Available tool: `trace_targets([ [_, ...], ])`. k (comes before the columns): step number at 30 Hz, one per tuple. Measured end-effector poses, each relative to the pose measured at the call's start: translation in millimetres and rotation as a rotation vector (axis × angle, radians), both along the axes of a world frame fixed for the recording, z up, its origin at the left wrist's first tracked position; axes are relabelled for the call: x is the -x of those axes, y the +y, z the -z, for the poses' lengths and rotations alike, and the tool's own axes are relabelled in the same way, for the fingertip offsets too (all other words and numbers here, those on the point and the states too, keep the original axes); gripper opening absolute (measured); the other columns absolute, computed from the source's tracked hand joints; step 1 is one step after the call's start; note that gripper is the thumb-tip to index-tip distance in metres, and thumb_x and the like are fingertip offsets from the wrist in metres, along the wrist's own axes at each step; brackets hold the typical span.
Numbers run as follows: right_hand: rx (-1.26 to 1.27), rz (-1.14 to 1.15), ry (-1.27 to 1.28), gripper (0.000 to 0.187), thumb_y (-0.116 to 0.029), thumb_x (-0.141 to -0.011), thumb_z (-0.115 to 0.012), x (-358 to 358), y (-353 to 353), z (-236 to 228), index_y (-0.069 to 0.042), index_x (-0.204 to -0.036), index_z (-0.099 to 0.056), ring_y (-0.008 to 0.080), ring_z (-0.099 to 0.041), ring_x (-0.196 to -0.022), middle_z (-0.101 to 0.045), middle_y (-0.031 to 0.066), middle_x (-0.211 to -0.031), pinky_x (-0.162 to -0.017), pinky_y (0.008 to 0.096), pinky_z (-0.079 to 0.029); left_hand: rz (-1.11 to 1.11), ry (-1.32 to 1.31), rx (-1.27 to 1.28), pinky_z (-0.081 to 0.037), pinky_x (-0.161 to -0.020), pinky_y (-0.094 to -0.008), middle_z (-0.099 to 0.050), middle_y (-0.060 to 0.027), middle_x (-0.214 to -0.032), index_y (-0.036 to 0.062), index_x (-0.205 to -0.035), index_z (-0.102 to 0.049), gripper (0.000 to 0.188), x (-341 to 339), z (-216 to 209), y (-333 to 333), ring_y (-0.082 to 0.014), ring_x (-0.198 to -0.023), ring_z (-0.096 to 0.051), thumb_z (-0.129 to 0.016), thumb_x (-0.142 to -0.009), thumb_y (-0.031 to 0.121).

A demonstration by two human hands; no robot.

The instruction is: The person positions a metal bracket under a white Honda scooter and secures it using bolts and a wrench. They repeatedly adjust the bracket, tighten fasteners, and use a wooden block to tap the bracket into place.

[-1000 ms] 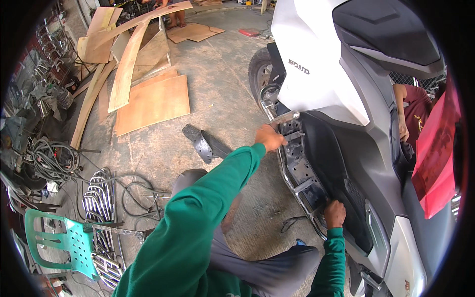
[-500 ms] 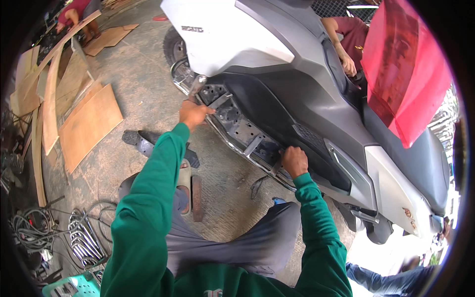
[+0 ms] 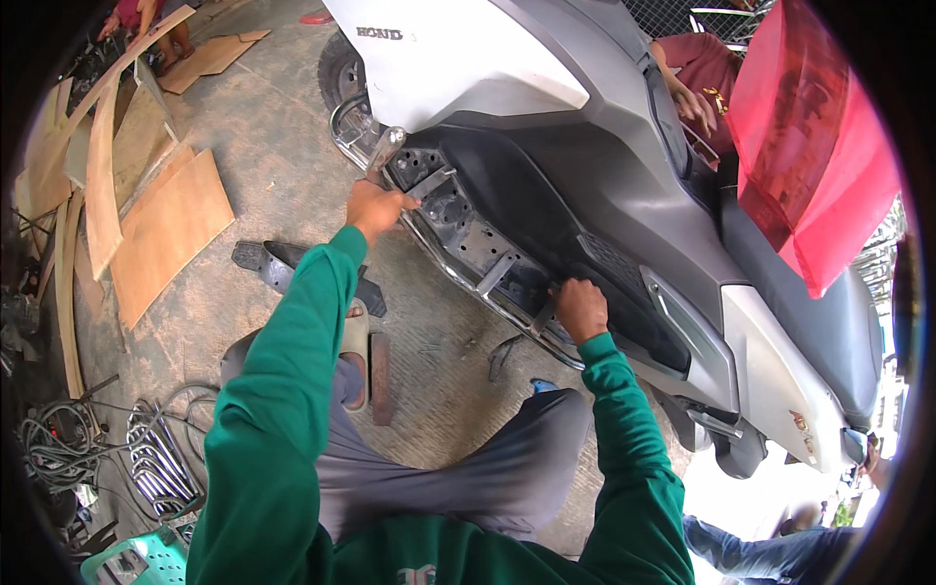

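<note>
A chrome tubular side bar (image 3: 444, 261) with flat cross brackets lies along the lower side of a white and grey scooter (image 3: 624, 210). My left hand (image 3: 375, 207) is closed at the bar's front part, beside a stubby, round-ended metal piece (image 3: 390, 142) that stands up past my fingers. I cannot tell whether that piece belongs to the bar. Farther back, my right hand (image 3: 582, 310) is closed in a fist on the bar's rear bracket (image 3: 546, 316), its fingertips hidden. Between my hands shows the scooter's dark, hole-punched underside (image 3: 478, 234).
Plywood offcuts (image 3: 175, 239) lean and lie at left. Coiled cables (image 3: 58, 444), bent metal tubes (image 3: 161, 468) and a green basket (image 3: 136, 561) are lower left. Black parts (image 3: 278, 265) lie near my foot. Across the scooter, a co-worker's hand (image 3: 694, 102) shows beside a red sheet (image 3: 819, 146).
My hands keep their places on the bar while the whole view shifts slightly. The co-worker's hand across the scooter has changed its pose. The person at far upper left has moved partly out of sight.
</note>
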State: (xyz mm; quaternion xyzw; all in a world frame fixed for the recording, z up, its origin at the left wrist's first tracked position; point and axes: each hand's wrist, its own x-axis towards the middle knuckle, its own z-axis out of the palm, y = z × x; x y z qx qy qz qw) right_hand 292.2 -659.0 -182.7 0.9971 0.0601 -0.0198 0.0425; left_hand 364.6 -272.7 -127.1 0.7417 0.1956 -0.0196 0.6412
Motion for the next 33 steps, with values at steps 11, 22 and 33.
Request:
trace_targets([
  [11,0.034,-0.117,-0.016,0.023,-0.017,-0.101,-0.061,-8,-1,10,-0.003,-0.096,-0.078,0.0423,-0.079,-0.088,-0.078,0.0218,-0.093,-0.076,0.049,-0.066,0.018,0.019,0.006,-0.07,-0.072,-0.0414,-0.076,-0.0206,-0.117,-0.004,-0.143,-0.057,0.072,0,1,2,-0.0305,-0.097,-0.079,-0.087,-0.079,0.004],
  [22,0.041,-0.051,0.044,0.026,-0.023,-0.103,-0.062,-6,-4,3,-0.002,-0.101,-0.076,0.0443,-0.078,-0.085,-0.078,0.0233,-0.089,-0.075,0.053,-0.064,0.052,0.002,0.048,-0.069,-0.069,-0.0423,-0.077,-0.0208,-0.114,-0.0054,-0.145,-0.054,0.075,-1,2,5,-0.0302,-0.094,-0.079,-0.087,-0.078,0.004],
  [33,0.003,-0.068,-0.019,0.023,-0.02,-0.102,-0.061,0,2,-2,-0.001,-0.099,-0.075,0.0422,-0.079,-0.086,-0.078,0.0221,-0.09,-0.075,0.0513,-0.065,0.032,0.023,0.004,-0.071,-0.069,-0.0413,-0.076,-0.0222,-0.12,-0.0022,-0.149,-0.055,0.081,-6,5,4,-0.0312,-0.098,-0.079,-0.09,-0.076,0.005],
])
